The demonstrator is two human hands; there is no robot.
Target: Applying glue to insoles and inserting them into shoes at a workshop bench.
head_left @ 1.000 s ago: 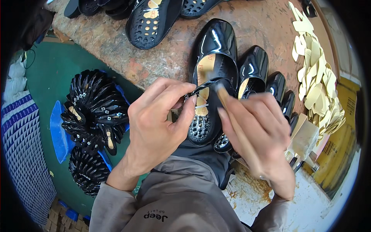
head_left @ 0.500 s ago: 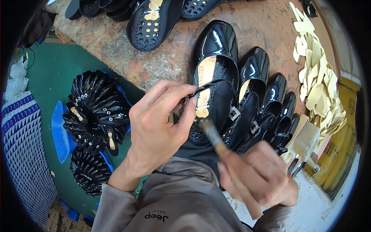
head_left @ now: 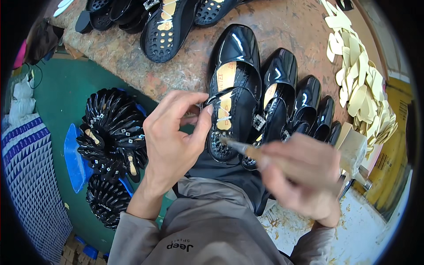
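Black patent strap shoe (head_left: 234, 110) lay at frame centre, heading a row of patent shoes (head_left: 304, 110) | left hand (head_left: 172, 141) pinched its strap between thumb and fingers | right hand (head_left: 304, 176), blurred, fingers curled around a brush (head_left: 240, 148), bristles at the shoe's heel | beige insoles (head_left: 362, 84) upper right.

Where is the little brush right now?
In the head view the brush is in the right hand, just right of centre. Its tip points at the heel end of the shiny black shoe that the left hand pinches.

Glossy black shoes (head_left: 238, 88), tan insoles (head_left: 362, 88), green floor (head_left: 53, 106), blue-and-white patterned cloth (head_left: 26, 176), grey sleeves (head_left: 212, 229)
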